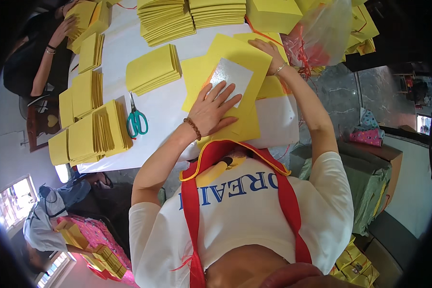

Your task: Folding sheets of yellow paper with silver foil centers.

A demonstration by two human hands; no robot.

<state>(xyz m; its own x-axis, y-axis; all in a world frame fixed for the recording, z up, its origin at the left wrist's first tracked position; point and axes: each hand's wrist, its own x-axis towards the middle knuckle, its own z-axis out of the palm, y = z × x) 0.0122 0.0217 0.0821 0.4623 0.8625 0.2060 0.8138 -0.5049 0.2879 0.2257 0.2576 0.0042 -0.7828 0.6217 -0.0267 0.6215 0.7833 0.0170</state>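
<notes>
My left hand (215,109) lies flat with spread fingers on a shiny silver rectangle (234,77) at the middle of a yellow paper sheet (235,50). A thin orange edge shows beside the silver patch. The sheet lies tilted over more yellow sheets (193,72). At its far right corner, my right hand (271,54) rests with fingers stretched out over the yellow paper, holding nothing that I can see. Left of the sheets sits a stack of folded yellow paper (152,69). Scissors with green handles (137,123) lie farther left, blades pointing away from me.
Several yellow paper stacks line the white table's (163,108) left side (89,134) and far edge (218,12). A clear plastic bag (324,36) with red strings hangs at the far right. Across the left corner, another person's hand (62,30) touches yellow paper. A wrapped green bundle (360,177) stands right.
</notes>
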